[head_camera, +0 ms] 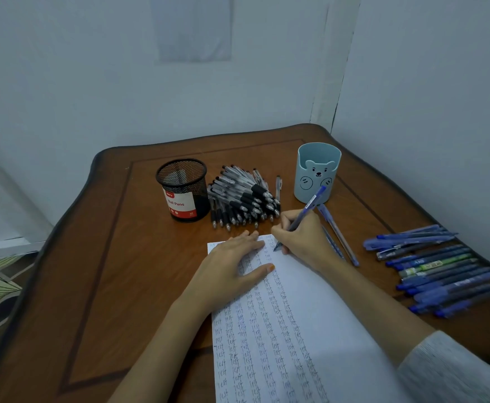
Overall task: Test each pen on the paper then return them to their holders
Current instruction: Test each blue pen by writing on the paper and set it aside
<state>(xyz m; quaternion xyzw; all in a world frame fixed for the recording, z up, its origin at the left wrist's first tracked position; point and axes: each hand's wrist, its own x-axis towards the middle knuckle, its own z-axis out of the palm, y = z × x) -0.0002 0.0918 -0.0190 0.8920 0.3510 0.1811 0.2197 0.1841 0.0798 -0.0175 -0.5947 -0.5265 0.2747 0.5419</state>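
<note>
Some writing on the paper [310, 303] hid under your flat, straight-fingered left hand [232, 266], the sheet's near end was cut off, and your right hand [303, 241] pinched a blue pen [306, 211], tip on the page.

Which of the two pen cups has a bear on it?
The light blue cup, right of the black pen pile. The black mesh cup carries a red label instead.

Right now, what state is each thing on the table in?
mesh holder, upright
bear cup, upright
black pens, heaped beside the mesh holder
blue pens, lying in a row
held pen, gripped by right hand, tip on paper
paper, flat, partly filled with writing
left hand, pressed flat on paper
</note>
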